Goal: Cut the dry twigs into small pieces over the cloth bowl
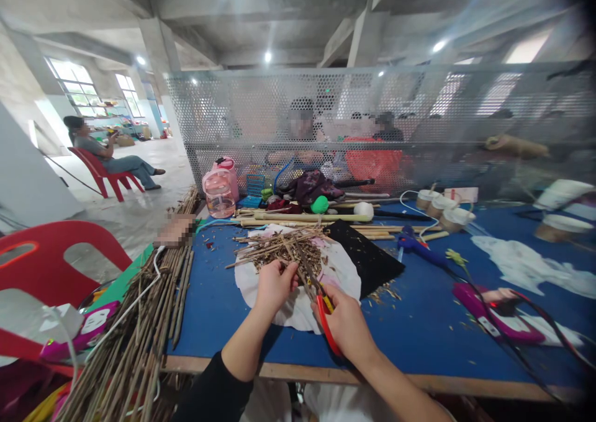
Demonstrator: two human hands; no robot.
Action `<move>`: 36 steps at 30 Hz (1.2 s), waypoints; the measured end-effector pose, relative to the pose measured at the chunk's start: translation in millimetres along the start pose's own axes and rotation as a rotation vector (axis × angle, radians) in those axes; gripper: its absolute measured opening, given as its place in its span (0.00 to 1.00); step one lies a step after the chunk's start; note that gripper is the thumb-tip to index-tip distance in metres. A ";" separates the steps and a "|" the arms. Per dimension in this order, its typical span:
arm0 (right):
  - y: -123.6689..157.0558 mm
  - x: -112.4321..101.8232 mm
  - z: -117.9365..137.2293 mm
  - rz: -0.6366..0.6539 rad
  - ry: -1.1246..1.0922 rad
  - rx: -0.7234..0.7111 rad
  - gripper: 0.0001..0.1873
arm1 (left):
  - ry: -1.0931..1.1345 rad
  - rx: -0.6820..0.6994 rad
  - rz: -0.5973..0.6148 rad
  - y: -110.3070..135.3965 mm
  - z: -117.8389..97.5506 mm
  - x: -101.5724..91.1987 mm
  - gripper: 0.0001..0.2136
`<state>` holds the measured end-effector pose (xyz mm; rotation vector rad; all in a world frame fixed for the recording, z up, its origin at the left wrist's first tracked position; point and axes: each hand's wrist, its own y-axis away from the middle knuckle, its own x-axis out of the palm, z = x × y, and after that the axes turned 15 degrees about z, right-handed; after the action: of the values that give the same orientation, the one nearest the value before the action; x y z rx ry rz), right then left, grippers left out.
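Note:
My left hand [274, 283] is closed in a pinch on a thin brown twig [298, 262] over a pile of cut twig pieces [284, 248]. My right hand [344, 323] grips red-handled shears [323, 313], whose blades reach up to the twig just right of my left fingers. The pile lies on a white cloth [291, 307] spread over the blue table [218, 310]. A black cloth [367, 257] lies just right of the pile.
A long bundle of sticks [153, 323] runs along the table's left edge. A blue glue gun [419, 248], a purple tool with cables [479, 307], paper cups [440, 208] and a pink jug [218, 189] stand around. Behind a perforated screen [372, 124] sit other people. Red chairs [56, 260] stand left.

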<state>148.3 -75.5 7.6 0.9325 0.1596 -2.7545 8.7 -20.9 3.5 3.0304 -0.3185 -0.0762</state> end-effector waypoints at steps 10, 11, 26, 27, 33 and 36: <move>-2.7 -20.4 -2.0 -0.148 0.102 0.040 0.09 | -0.414 0.056 -0.050 2.9 -0.9 -1.9 0.13; -3.3 -24.5 -4.7 -0.176 0.132 0.058 0.09 | -0.402 0.051 -0.062 3.0 -1.5 -2.2 0.13; -17.4 -44.5 -11.5 -0.194 0.391 0.122 0.10 | 0.436 0.019 0.077 1.2 -4.4 0.5 0.10; -19.0 -41.1 -9.4 -0.151 0.302 0.076 0.11 | 0.536 -0.002 0.121 1.8 -6.4 -0.7 0.11; -26.9 -19.0 -5.2 0.046 -0.031 -0.006 0.14 | 0.796 -0.151 0.243 2.8 -11.5 -5.6 0.13; -27.2 -10.8 -5.8 0.146 -0.212 0.041 0.15 | 0.735 -0.129 0.193 3.6 -10.8 -3.1 0.12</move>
<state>153.2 -46.2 10.5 0.6278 -0.0020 -2.7054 5.6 -22.8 14.7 2.6393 -0.4947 0.9519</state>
